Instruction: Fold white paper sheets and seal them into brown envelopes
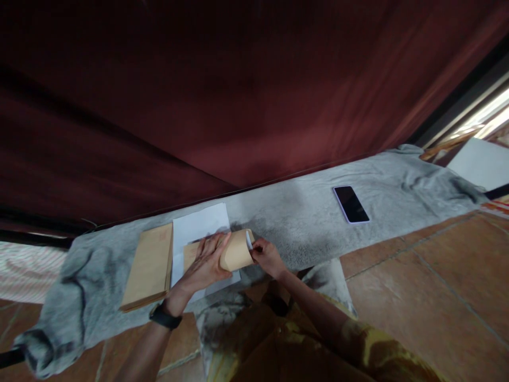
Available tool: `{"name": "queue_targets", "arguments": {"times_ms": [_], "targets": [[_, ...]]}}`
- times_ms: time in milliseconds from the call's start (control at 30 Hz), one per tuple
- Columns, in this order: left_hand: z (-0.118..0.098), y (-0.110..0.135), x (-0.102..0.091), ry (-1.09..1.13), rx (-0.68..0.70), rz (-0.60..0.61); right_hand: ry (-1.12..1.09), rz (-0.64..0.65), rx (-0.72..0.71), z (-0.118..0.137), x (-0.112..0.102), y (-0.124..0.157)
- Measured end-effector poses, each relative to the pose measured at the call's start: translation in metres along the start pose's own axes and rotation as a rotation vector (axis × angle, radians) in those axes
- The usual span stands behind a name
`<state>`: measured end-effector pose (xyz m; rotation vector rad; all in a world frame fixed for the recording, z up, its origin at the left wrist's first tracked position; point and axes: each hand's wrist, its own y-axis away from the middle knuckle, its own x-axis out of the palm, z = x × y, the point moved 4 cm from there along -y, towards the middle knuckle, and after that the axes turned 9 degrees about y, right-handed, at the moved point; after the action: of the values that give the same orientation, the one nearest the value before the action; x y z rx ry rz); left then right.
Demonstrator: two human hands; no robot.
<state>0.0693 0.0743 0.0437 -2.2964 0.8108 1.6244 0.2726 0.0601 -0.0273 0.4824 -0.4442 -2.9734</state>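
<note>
My left hand lies across a brown paper envelope, its thumb underneath and fingers over the top, gripping it. The envelope bulges and its mouth faces right. A strip of white folded paper shows inside that mouth. My right hand is closed at the opening, fingertips pinched at the paper's end; the exact grip is partly hidden. Under my left hand lie white sheets. A stack of brown envelopes sits just left of the sheets.
A grey cloth covers the long, narrow surface. A phone with a purple edge lies on it to the right. Behind hangs a dark red curtain. Tiled floor shows in front, and a white panel stands far right.
</note>
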Motion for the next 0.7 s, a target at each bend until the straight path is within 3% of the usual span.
{"name": "queue_targets", "arguments": {"times_ms": [233,433,700], "targets": [[-0.005,-0.003,-0.006,-0.03,0.025,-0.022,-0.187,-0.114,-0.005,-0.006,0.001,0.0],[-0.007,-0.005,-0.01,-0.021,0.06,-0.011,-0.378,0.065,0.036,-0.008,0.003,-0.003],[-0.015,-0.013,-0.013,-0.034,0.095,-0.009,-0.471,0.059,0.075,-0.012,-0.003,-0.003]]}}
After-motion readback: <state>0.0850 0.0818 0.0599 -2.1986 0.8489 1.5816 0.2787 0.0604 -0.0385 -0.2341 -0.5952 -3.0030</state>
